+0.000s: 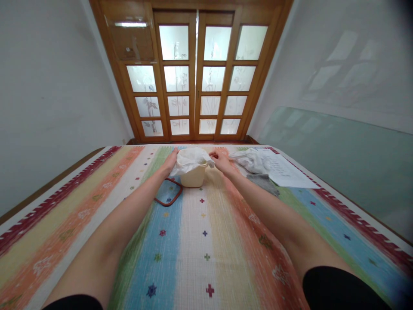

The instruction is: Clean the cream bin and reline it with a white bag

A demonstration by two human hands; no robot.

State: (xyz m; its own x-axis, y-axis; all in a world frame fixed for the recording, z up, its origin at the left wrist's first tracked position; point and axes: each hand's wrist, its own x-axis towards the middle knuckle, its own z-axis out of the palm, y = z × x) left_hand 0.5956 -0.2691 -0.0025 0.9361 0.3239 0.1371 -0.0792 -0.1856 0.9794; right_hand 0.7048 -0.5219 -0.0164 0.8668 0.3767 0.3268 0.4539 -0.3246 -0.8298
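A small cream bin (192, 178) stands upright on the tablecloth in front of me. Over its mouth lies a thin white plastic bag (192, 157), its edge hanging down outside the rim. My left hand (171, 160) is closed on the bag at the bin's left side, with the fingertips partly hidden. At the right side my right hand (220, 160) pinches the bag's edge between thumb and fingers. A reddish-brown rounded ring (173, 199) lies flat on the cloth, just left of the bin and below my left hand.
To the right lie a crumpled white plastic bag (253, 160), a grey cloth (263, 184) and a white sheet of paper with writing (292, 172). A striped tablecloth (193, 241) covers the table. Beyond its far edge stand wooden doors with glass panes (213, 75).
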